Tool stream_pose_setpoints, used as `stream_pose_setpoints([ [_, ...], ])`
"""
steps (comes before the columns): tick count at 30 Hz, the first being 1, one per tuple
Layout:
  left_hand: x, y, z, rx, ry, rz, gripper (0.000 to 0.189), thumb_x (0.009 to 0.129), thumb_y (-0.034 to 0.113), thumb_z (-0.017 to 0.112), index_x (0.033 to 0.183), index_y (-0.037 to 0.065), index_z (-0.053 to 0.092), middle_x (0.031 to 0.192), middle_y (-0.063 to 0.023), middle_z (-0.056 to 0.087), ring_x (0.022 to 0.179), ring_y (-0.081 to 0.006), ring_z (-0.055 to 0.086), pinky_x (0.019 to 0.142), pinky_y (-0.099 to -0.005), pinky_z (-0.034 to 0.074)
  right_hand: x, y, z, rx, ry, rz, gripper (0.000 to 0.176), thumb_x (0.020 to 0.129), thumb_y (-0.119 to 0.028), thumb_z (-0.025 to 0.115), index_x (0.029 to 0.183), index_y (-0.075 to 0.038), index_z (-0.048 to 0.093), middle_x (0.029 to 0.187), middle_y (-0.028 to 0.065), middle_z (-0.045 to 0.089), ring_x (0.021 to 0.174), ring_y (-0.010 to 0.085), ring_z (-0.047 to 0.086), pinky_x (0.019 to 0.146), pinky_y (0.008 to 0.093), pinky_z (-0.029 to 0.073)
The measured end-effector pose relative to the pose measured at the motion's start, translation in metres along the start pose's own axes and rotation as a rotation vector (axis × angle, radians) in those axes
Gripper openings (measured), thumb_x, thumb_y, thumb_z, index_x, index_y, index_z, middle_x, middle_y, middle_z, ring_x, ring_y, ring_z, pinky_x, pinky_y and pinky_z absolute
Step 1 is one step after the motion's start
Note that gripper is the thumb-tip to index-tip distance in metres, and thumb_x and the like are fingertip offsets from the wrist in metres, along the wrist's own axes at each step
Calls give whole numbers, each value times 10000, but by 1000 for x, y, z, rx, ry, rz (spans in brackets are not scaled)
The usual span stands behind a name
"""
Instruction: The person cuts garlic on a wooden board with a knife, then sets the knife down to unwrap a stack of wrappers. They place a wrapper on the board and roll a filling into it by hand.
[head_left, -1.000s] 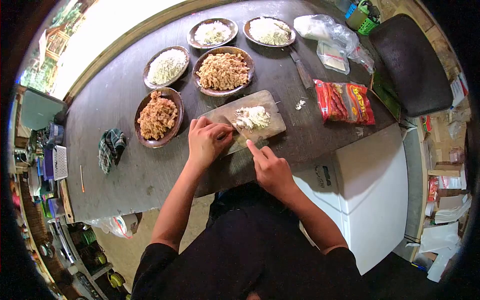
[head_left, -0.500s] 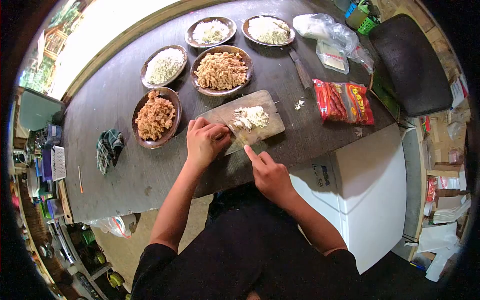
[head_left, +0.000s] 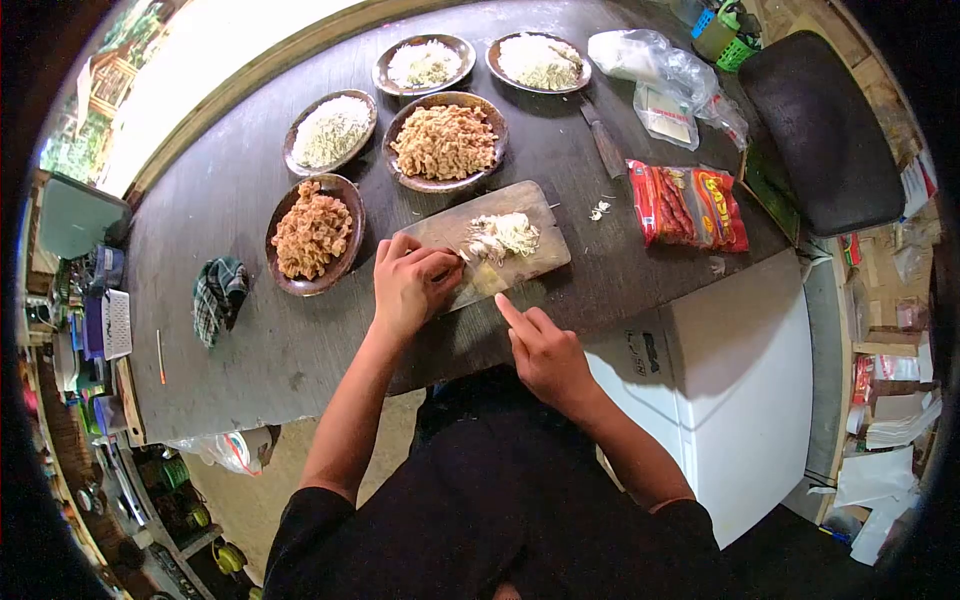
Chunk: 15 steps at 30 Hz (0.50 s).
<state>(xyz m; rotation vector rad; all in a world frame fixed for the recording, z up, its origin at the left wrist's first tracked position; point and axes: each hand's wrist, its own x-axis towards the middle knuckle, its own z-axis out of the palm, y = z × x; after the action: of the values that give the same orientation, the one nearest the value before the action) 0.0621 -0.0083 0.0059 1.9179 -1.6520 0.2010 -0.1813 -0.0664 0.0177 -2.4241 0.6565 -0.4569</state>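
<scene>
A wooden cutting board (head_left: 545, 262) lies near the table's front edge, with a heap of thin pale shreds (head_left: 505, 235) on it. My left hand (head_left: 412, 280) rests over the board's left end, fingers bent and pressed together around a small piece that they mostly hide. In my right hand (head_left: 548, 350) is a knife (head_left: 486, 278), index finger stretched along its back. The blade lies over the board between the shreds and my left fingertips; its handle is hidden in my palm.
Beyond the board stand plates of brown crispy pieces (head_left: 445, 142) and plates of pale shreds (head_left: 332, 130). On the right lie a red sausage packet (head_left: 687, 207), another knife's handle (head_left: 606, 150) and plastic bags (head_left: 665, 85). A checked cloth (head_left: 219, 300) sits left. A black chair (head_left: 820, 130) adjoins the table.
My right hand and the knife have shifted slightly right, away from my left fingertips. My left hand stays almost where it was.
</scene>
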Motion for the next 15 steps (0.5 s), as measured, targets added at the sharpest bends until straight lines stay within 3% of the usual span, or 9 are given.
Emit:
stream_pose_setpoints([
  [15, 0, 3, -1, -10, -10, -39, 124, 728, 218, 851, 835, 201, 790, 886, 97, 772, 808, -149, 581, 790, -319, 422, 13, 2, 14, -74, 2, 27, 573, 954, -77, 586, 1518, -98, 490, 918, 141, 570, 675, 370, 656, 590, 469, 554],
])
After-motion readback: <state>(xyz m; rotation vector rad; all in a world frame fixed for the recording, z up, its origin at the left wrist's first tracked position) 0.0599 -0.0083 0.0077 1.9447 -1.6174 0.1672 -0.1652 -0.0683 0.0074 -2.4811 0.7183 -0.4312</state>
